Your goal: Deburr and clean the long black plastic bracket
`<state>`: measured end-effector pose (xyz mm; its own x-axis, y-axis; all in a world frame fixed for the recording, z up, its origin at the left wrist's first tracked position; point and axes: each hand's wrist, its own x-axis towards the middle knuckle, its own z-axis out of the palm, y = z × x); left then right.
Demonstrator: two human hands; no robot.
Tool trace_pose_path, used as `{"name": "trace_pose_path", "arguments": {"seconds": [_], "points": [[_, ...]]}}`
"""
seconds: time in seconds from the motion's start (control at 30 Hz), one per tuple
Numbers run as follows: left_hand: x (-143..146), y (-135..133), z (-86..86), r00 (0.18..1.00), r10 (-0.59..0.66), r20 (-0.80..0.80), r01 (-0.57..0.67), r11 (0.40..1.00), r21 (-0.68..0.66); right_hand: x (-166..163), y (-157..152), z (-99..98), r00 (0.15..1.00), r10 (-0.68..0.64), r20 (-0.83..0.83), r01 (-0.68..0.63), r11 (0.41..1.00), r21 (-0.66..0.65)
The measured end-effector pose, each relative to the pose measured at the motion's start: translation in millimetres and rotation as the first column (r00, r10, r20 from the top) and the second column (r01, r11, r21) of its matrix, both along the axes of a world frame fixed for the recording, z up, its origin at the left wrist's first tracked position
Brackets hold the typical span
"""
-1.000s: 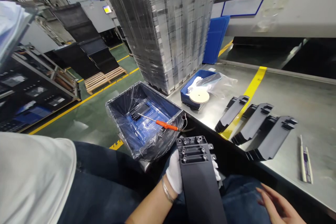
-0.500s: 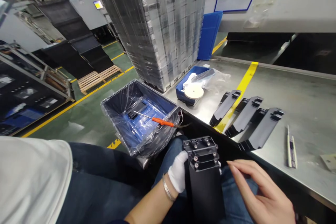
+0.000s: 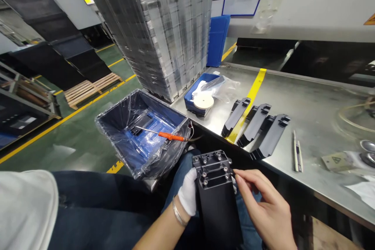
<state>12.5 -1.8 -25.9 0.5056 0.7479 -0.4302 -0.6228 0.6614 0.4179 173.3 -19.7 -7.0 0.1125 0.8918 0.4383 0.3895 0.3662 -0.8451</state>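
A long black plastic part (image 3: 218, 199) with a screw-studded end stands upright over my lap. My left hand (image 3: 187, 195), in a white glove with a bracelet at the wrist, grips it from behind on its left side. My bare right hand (image 3: 263, 207) has its fingertips on the part's right edge, just below the studded end. Three similar black parts (image 3: 254, 129) lie side by side on the steel table (image 3: 316, 101) beyond.
A plastic-lined blue bin (image 3: 143, 133) holds an orange-handled screwdriver (image 3: 164, 135) to my left. A small blue tray (image 3: 199, 99) with a white disc and a bag sits on the table. A tall wrapped stack (image 3: 158, 27) stands behind. Tweezers (image 3: 296, 150) and a label lie right.
My right hand has risen from my lap to the black part's right edge. The part has drawn slightly lower and closer, and my view has swung right.
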Motion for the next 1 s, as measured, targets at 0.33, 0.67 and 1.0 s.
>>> {"name": "trace_pose_path", "arguments": {"seconds": [0.33,0.67,1.0], "points": [[-1,-6,-2.7,1.000,0.013,-0.009,-0.013,0.995,-0.103,-5,-2,8.9,0.999,0.010,-0.043,-0.010,1.000,0.001],[-2,-8,-4.2,0.998,0.029,-0.058,-0.029,1.000,-0.011,-6,-1,13.5,0.995,0.008,-0.101,-0.012,0.999,-0.039],[-1,-7,1.6,0.999,0.021,-0.049,-0.018,0.998,0.059,-1,1,20.6,0.989,0.052,-0.141,-0.069,0.990,-0.120]]}}
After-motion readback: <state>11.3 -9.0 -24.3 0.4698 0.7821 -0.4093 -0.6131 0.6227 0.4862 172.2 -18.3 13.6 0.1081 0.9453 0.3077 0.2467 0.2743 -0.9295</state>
